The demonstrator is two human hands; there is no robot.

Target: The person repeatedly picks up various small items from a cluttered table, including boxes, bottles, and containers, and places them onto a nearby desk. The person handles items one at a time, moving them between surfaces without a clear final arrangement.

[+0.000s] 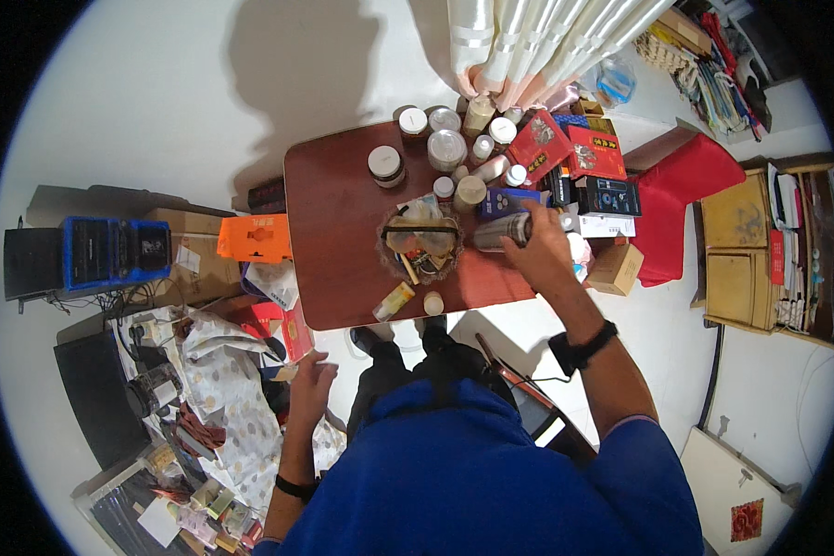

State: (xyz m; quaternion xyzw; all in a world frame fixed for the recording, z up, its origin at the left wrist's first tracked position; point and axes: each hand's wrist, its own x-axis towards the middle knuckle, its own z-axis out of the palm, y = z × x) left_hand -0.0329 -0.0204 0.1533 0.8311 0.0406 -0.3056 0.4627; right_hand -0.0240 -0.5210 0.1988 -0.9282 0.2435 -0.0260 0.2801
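Observation:
My right hand [543, 247] is on the right part of a dark red table [333, 208], with thumb and fingers around one end of a silvery metal cylinder [494, 235]. The cylinder lies on its side; the hand hides its right end. Just behind it is a blue box [503, 203]. To its left stands a lace-edged basket [420, 236] of small items. My left hand [312, 386] hangs below the table's front left corner, its fingers loosely bent and apart with nothing visible in them. A tilted yellow-labelled container [394, 301] and a small pale-lidded jar [433, 303] are near the front edge.
Several lidded jars [448, 149] crowd the table's back, beside red boxes [596, 153]. A red chair [681, 201] and a small cardboard box [615, 269] are at the right. On the left are an orange box [255, 237] and a patterned cloth [229, 389].

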